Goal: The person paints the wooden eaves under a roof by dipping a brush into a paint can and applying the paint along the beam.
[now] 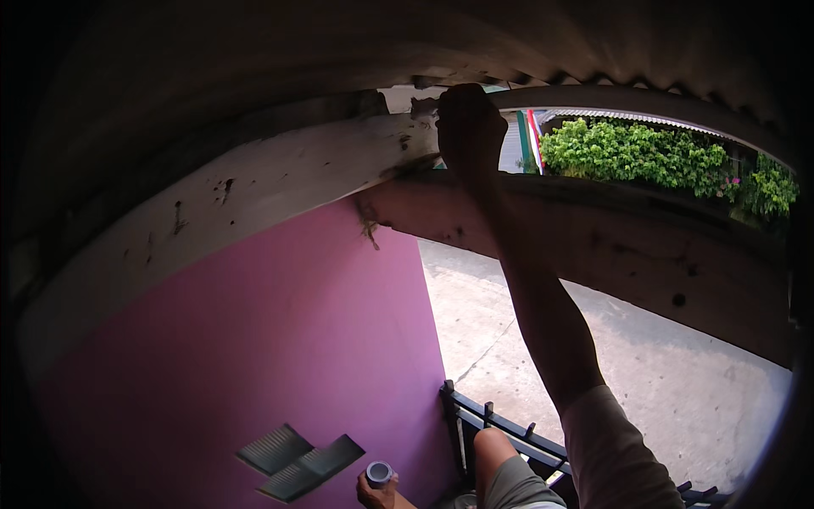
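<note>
My right arm reaches up to the corner under the roof. There my right hand (471,127) is closed in a fist, dark against the light, at the end of a pale, stained beam (280,165). Whatever it may hold is hidden by the fingers. A small greyish patch (422,107) shows beside the fist, on the beam's end. Low down, by the pink wall (297,331), my left hand (373,495) grips a small grey cylinder (379,472). Its round top is toward me and looks hollow; I cannot see inside clearly.
A reddish-brown beam (593,229) crosses to the right below my raised arm. Corrugated roofing (627,64) hangs close overhead. A black metal railing (500,422) stands below, beside my bent knee (492,445). Slatted vents (298,462) are set in the wall; green bushes (636,153) grow outside.
</note>
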`<move>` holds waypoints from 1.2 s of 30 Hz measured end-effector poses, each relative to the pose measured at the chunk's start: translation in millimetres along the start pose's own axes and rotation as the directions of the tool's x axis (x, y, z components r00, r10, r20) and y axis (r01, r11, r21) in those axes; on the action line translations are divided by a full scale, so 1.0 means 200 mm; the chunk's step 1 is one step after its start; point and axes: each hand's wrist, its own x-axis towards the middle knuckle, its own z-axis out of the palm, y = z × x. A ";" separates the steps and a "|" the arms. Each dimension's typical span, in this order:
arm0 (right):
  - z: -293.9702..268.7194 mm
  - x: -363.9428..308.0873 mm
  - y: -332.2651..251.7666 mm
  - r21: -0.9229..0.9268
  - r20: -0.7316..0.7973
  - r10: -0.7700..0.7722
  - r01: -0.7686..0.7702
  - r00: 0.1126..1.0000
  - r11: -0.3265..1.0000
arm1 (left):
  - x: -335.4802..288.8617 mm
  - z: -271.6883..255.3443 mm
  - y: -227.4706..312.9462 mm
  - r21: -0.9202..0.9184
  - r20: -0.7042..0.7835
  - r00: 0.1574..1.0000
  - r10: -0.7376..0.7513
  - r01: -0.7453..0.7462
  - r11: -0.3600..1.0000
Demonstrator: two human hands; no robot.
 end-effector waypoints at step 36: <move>0.03 -0.05 -0.07 0.108 -0.025 -0.124 0.126 0.992 0.986 | 0.02 -0.06 0.05 -0.089 0.007 1.000 -0.013 0.013 0.996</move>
